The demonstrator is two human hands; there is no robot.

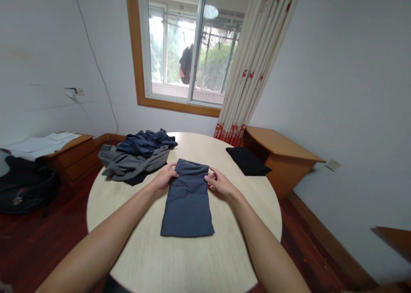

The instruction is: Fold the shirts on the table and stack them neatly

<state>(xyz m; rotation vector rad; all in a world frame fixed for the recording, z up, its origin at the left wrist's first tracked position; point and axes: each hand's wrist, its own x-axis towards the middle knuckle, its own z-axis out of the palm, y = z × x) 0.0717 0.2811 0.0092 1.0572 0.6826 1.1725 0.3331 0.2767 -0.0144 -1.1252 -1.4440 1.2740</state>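
Note:
A dark blue-grey folded cloth [188,203] lies lengthwise on the round pale table [192,267], its far end slightly wrinkled. My left hand [166,176] pinches the cloth's left edge near that far end, thumb on top. On the opposite edge, at about the same height, my right hand [218,182] grips the cloth between thumb and fingers; some fingertips are hidden behind it.
At the table's back left lies a rumpled pile with a navy garment [144,142] on a grey garment [128,162]. A folded black cloth [248,161] rests at the right edge, beside a wooden desk [284,147]. A black bag [25,186] sits on the left.

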